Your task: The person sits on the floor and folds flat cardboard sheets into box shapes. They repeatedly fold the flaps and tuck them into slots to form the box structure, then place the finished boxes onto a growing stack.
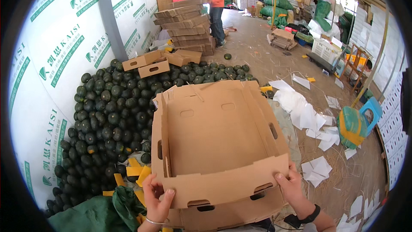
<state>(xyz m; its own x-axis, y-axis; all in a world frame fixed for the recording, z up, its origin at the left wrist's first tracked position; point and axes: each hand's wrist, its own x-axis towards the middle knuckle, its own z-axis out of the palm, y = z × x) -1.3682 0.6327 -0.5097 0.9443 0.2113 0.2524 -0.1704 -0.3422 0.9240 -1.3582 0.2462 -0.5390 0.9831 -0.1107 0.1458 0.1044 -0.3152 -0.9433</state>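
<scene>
A shallow brown cardboard box (227,176) with oval hand holes lies in front of me, its inside bare except for a few straw bits near the far edge. My left hand (157,202) grips the left end of its near panel, thumb on the outer face. At the panel's right end, my right hand (292,185) is closed on it in the same way, fingers partly hidden behind the cardboard. Below that panel shows another cardboard piece (234,212) with slots; whether it belongs to the same box I cannot tell.
A large heap of dark green pumpkins (113,107) fills the left side, with small cardboard trays (146,64) on top. Green cloth (96,215) lies near left. White paper sheets (302,111) litter the right floor. Farther back, a person (214,0) stands by stacked flat cardboard (186,25).
</scene>
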